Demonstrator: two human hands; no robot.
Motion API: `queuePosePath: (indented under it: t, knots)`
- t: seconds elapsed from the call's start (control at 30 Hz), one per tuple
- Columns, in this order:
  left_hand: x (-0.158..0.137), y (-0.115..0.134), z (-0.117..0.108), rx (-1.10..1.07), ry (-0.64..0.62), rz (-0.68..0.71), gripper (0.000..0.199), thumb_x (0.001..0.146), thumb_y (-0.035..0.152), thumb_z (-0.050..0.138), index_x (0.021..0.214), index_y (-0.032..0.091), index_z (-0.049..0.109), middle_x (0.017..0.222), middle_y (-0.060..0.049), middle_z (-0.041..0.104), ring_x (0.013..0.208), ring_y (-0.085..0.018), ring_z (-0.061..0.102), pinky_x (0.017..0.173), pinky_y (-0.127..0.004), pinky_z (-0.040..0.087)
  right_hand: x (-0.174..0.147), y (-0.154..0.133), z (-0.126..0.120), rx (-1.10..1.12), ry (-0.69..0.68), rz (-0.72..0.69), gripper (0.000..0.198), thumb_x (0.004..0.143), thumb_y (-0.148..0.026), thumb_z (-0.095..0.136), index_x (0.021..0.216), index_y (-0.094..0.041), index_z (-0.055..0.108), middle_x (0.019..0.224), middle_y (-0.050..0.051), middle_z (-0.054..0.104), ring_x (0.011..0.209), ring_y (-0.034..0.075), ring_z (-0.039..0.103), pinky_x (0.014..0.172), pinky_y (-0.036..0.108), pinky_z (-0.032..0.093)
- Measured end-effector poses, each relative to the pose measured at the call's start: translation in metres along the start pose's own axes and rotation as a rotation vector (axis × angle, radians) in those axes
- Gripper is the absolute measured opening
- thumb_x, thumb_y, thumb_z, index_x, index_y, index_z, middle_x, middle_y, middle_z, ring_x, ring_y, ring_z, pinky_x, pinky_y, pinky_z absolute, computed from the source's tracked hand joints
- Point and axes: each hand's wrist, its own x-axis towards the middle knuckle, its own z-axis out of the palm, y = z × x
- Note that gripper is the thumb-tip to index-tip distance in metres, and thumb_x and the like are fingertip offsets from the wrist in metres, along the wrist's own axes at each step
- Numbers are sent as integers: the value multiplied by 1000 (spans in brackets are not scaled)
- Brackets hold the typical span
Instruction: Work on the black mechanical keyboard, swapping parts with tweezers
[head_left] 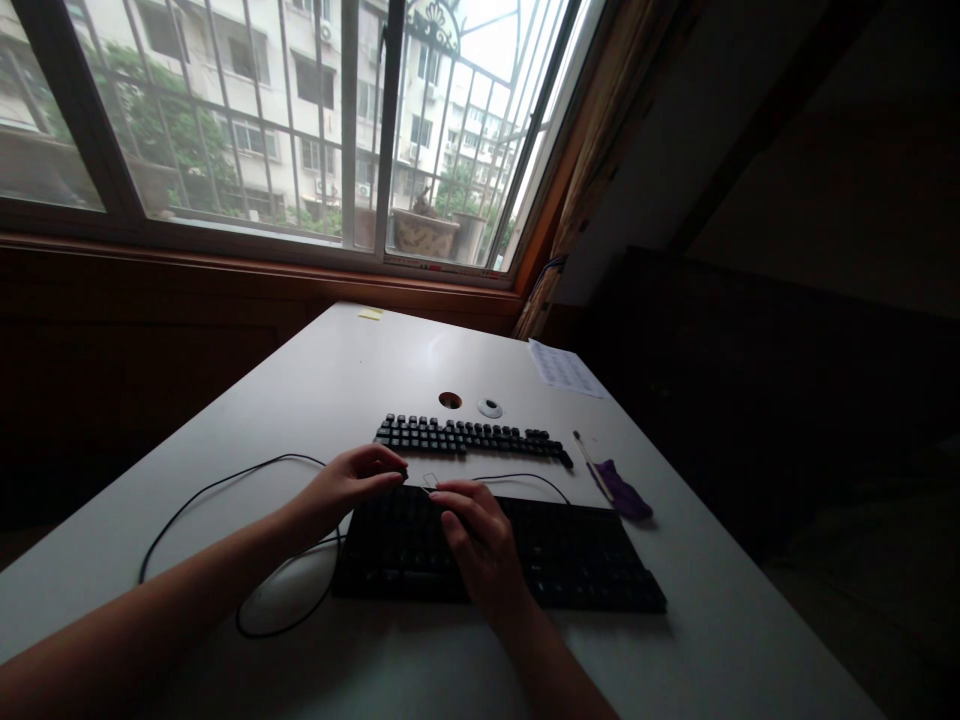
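A black keyboard (585, 560) lies on the white table in front of me. Over its far edge, my left hand (349, 487) pinches a small black keycap (403, 473) between thumb and fingers. My right hand (484, 540) is closed on a thin wire keycap puller (430, 481), whose loop points up and away, close to the keycap but apart from it. Just beyond both hands, loose black keycaps (472, 437) are laid out in rows on the table. Keyboard details are hard to make out in the dim light.
A black cable (247, 465) loops across the table's left side. To the right lie a thin brush (592, 465) and a purple cloth (628, 495). Farther back are a cable hole (450, 401), a white ring-shaped cover (490, 408), a printed sheet (564, 368) and a yellow note (370, 313).
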Motion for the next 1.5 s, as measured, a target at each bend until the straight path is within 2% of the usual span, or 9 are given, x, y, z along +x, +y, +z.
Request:
queuePosePath:
  t: [0.23, 0.37, 0.5, 0.67, 0.87, 1.1, 1.33, 1.5]
  knots:
    - [1, 2, 1, -30, 6, 11, 34, 76, 38, 80, 100, 16, 70, 98, -8, 70, 94, -21, 64, 83, -32, 49, -1, 2, 1, -11, 43, 37, 24, 99, -25, 49, 107, -25, 72, 105, 7, 61, 98, 21, 60, 86, 36, 50]
    - [0, 6, 4, -32, 14, 16, 34, 74, 39, 81, 94, 15, 68, 92, -7, 70, 87, -21, 63, 77, -30, 50, -2, 5, 2, -7, 97, 50, 26, 102, -26, 45, 98, -23, 71, 95, 6, 61, 88, 20, 61, 77, 33, 49]
    - [-1, 8, 4, -34, -2, 8, 31, 75, 38, 81, 90, 15, 67, 87, -4, 68, 81, -17, 61, 72, -27, 47, -4, 6, 1, -10, 116, 3, 27, 103, -25, 42, 95, -23, 68, 91, 6, 61, 87, 20, 61, 76, 34, 49]
    - [-1, 5, 4, -40, -8, 4, 31, 73, 38, 82, 88, 15, 66, 85, -3, 67, 78, -17, 60, 69, -27, 46, -7, 5, -3, -64, 91, -55, 24, 102, -22, 43, 101, -24, 66, 91, 6, 61, 85, 20, 60, 74, 33, 50]
    - [-3, 3, 5, -81, -98, -7, 31, 74, 37, 81, 88, 14, 66, 85, -4, 67, 79, -17, 60, 70, -27, 47, -5, 1, -1, -194, 71, -135, 21, 98, -17, 53, 112, -26, 68, 85, 4, 57, 76, 18, 59, 66, 30, 51]
    - [-10, 5, 10, -149, -257, -20, 32, 74, 35, 83, 88, 14, 63, 88, -5, 66, 80, -16, 59, 72, -27, 46, -6, 3, 8, -271, -23, -210, 37, 93, -19, 63, 129, -28, 62, 87, 4, 58, 77, 19, 58, 67, 32, 54]
    - [-10, 1, 13, -136, -327, 3, 32, 73, 33, 83, 88, 13, 63, 87, -4, 65, 79, -16, 59, 71, -27, 47, -6, 4, 8, -311, -81, -235, 33, 93, -18, 61, 125, -28, 65, 84, 4, 58, 76, 20, 57, 66, 33, 53]
    - [-9, 5, 10, 33, -306, 37, 25, 85, 38, 72, 91, 13, 70, 83, -5, 66, 79, -17, 59, 72, -27, 46, -8, 4, 7, -297, -53, -215, 29, 93, -18, 62, 122, -26, 65, 84, 4, 58, 75, 19, 57, 66, 33, 53]
